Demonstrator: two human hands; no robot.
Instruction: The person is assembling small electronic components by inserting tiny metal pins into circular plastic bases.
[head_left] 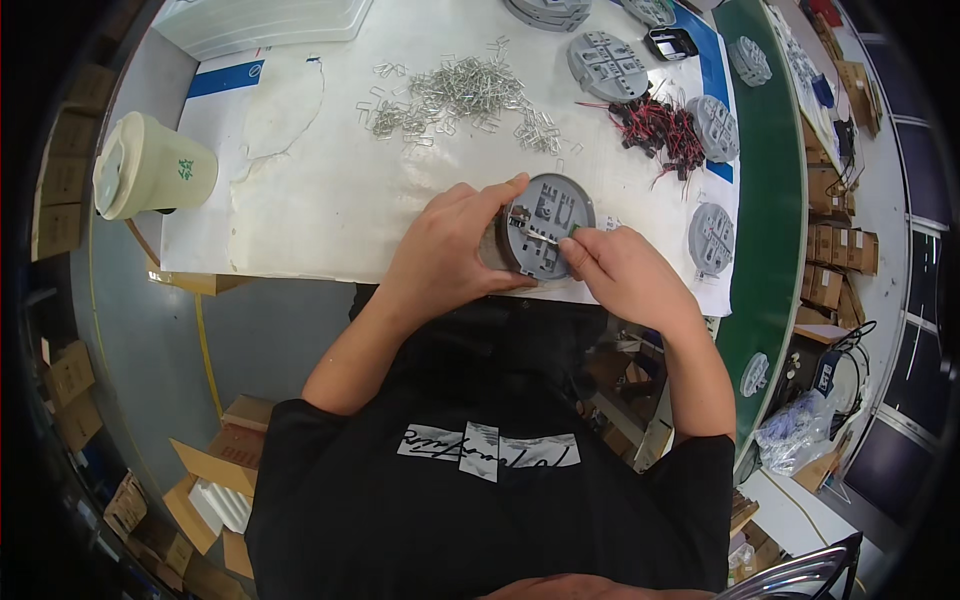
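Note:
A round grey plastic housing point(549, 205) with moulded slots stands near the table's front edge. My left hand point(455, 240) is wrapped round its left side, thumb at the near rim and fingers at the far rim. My right hand point(618, 262) is closed at the housing's right side, pinching a thin metal tool point(541, 237) with a bit of green by the fingertips. Its tip reaches left into the slots, next to a small dark and coppery part point(518, 215). The tool's grip is hidden in my fingers, so its exact kind does not show.
Beyond my hands lies a pile of bent wire clips point(470, 90). Black parts with red wires point(660, 130) are heaped to the right, among more grey housings point(608, 66). A lidded cream bucket point(165, 165) stands left. A green conveyor belt point(765, 200) runs along the right.

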